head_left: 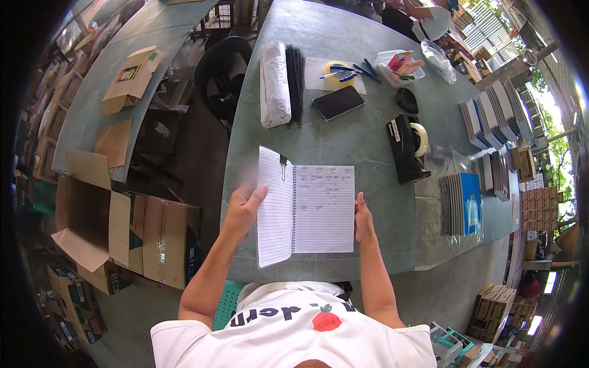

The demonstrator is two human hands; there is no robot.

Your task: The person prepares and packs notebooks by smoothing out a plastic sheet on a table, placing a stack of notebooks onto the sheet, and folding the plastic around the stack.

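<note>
An open spiral notebook (324, 230) with lined pages is in front of me, with handwriting on the upper part of its right page. My left hand (243, 205) grips the outer edge of the raised left pages, thumb on the paper. A black binder clip (283, 161) sits at the top of those pages. At the right page's outer edge, my right hand (363, 219) holds the notebook, its fingers partly hidden behind the page. Beyond the notebook lies a dark phone (338, 103). A black tape dispenser (403, 149) with a tape roll stands to the right.
On the grey table (264, 138) lie a white wrapped bundle (274, 84), black spiral bindings (296, 86), blue pliers (348, 77) and a clear container (399, 67). Stacked notebooks (461, 204) stand at right. Cardboard boxes (162, 239) and a black chair (224, 76) are left. Another person (434, 24) sits far off.
</note>
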